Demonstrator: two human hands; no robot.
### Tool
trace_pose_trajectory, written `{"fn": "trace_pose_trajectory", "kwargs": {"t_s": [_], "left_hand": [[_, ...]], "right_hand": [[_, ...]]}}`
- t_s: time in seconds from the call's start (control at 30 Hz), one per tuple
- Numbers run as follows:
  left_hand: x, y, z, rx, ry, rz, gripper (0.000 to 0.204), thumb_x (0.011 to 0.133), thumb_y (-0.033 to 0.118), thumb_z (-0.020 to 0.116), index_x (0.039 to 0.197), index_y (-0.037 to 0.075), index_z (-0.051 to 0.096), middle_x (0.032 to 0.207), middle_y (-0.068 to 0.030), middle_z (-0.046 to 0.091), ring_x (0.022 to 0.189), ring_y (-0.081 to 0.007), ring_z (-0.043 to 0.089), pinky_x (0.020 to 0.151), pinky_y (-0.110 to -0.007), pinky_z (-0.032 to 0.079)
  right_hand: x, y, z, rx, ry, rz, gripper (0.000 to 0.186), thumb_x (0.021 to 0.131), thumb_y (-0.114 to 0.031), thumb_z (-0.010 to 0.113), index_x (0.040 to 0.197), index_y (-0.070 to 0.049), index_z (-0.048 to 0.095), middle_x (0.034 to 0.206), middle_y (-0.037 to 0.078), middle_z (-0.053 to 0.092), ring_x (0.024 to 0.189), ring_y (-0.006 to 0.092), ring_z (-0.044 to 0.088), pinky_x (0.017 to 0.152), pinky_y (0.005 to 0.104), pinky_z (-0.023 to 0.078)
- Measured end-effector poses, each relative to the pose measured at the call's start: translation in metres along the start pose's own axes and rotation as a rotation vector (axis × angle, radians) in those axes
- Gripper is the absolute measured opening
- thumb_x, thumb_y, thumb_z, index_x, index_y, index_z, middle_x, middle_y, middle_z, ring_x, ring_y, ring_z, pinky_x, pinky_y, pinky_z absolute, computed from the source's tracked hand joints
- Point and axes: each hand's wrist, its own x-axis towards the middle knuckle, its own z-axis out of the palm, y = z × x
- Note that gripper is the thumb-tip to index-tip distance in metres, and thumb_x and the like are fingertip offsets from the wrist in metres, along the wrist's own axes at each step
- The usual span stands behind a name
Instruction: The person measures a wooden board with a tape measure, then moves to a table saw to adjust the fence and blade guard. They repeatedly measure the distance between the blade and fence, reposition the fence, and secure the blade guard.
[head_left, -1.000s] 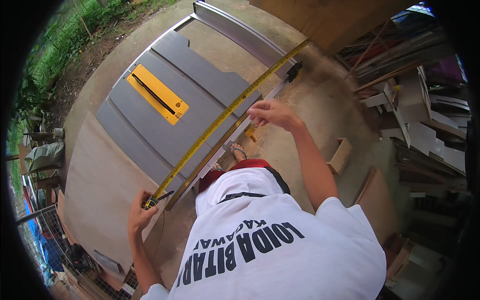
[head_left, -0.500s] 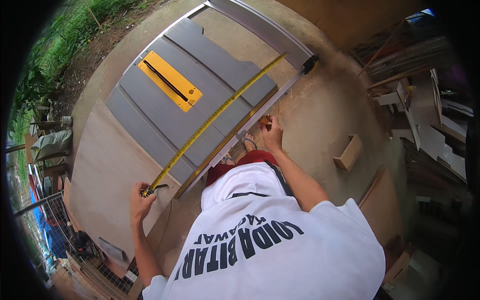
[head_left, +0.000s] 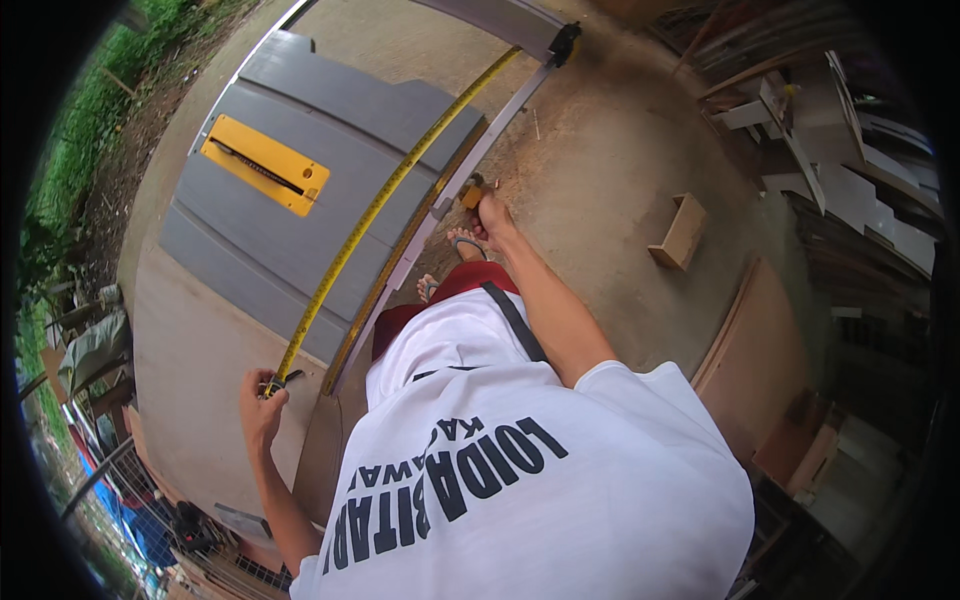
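My left hand (head_left: 262,398) grips a tape measure (head_left: 279,380) at the lower left of a grey table saw (head_left: 272,263) with a yellow insert plate (head_left: 265,165). The yellow blade (head_left: 372,212) stretches diagonally across the saw to the far end of the metal fence (head_left: 520,32). Along the saw's near edge runs a rail (head_left: 485,125) with a yellow scale strip beside it. My right hand (head_left: 488,215) is closed on a small yellow fitting (head_left: 473,194) just below that rail; its fingertips are partly hidden.
A pale board (head_left: 195,370) adjoins the saw on the left. My sandalled feet (head_left: 462,245) show below the rail. At the right are a small wooden box (head_left: 678,232), a leaning sheet (head_left: 745,330) and stacked offcuts (head_left: 850,180). Wire mesh (head_left: 125,485) stands at the lower left.
My right hand dropped from above the rail onto the yellow fitting beneath it. My left hand still holds the tape. The view has shifted, moving the saw leftward and upward in it.
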Motion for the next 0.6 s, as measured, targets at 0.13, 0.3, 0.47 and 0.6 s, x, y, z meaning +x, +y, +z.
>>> {"fn": "trace_pose_trajectory", "kwargs": {"t_s": [0.13, 0.3, 0.47, 0.6], "left_hand": [[0.0, -0.014, 0.001, 0.001, -0.01, 0.018, 0.038, 0.07, 0.012, 0.067, 0.104, -0.002, 0.063, 0.094, -0.0094, 0.058, 0.082, -0.0208, 0.058, 0.076, -0.034, 0.05], [0.004, 0.004, 0.006, -0.007, 0.0, -0.014, 0.04, 0.072, 0.014, 0.068, 0.108, -0.002, 0.065, 0.097, -0.0096, 0.062, 0.081, -0.0198, 0.061, 0.075, -0.034, 0.051], [0.019, 0.016, 0.013, 0.004, 0.014, -0.025, 0.04, 0.074, 0.014, 0.068, 0.111, -0.002, 0.066, 0.098, -0.0096, 0.064, 0.083, -0.0193, 0.062, 0.076, -0.033, 0.052], [0.032, 0.018, 0.018, -0.032, 0.03, -0.023, 0.041, 0.075, 0.016, 0.069, 0.111, -0.002, 0.067, 0.099, -0.011, 0.065, 0.085, -0.0213, 0.063, 0.077, -0.034, 0.052]], "right_hand": [[-0.043, -0.007, 0.021, -0.255, 0.278, -0.74, 0.053, 0.104, -0.047, 0.049, 0.104, 0.002, 0.069, 0.079, 0.014, 0.073, 0.066, 0.0239, 0.072, 0.062, 0.0356, 0.056], [-0.042, 0.007, 0.024, -0.378, 0.4, -0.862, 0.052, 0.102, -0.049, 0.05, 0.105, -0.001, 0.07, 0.08, 0.011, 0.074, 0.068, 0.0266, 0.072, 0.07, 0.0368, 0.058], [-0.002, 0.003, 0.001, 0.121, 0.037, -0.049, 0.052, 0.104, -0.046, 0.049, 0.104, 0.002, 0.069, 0.074, 0.012, 0.073, 0.068, 0.024, 0.073, 0.061, 0.0353, 0.055], [-0.029, -0.016, 0.018, -0.106, 0.257, -0.365, 0.048, 0.104, -0.043, 0.052, 0.107, 0.002, 0.069, 0.088, 0.011, 0.075, 0.071, 0.0228, 0.074, 0.063, 0.0331, 0.057]]}}
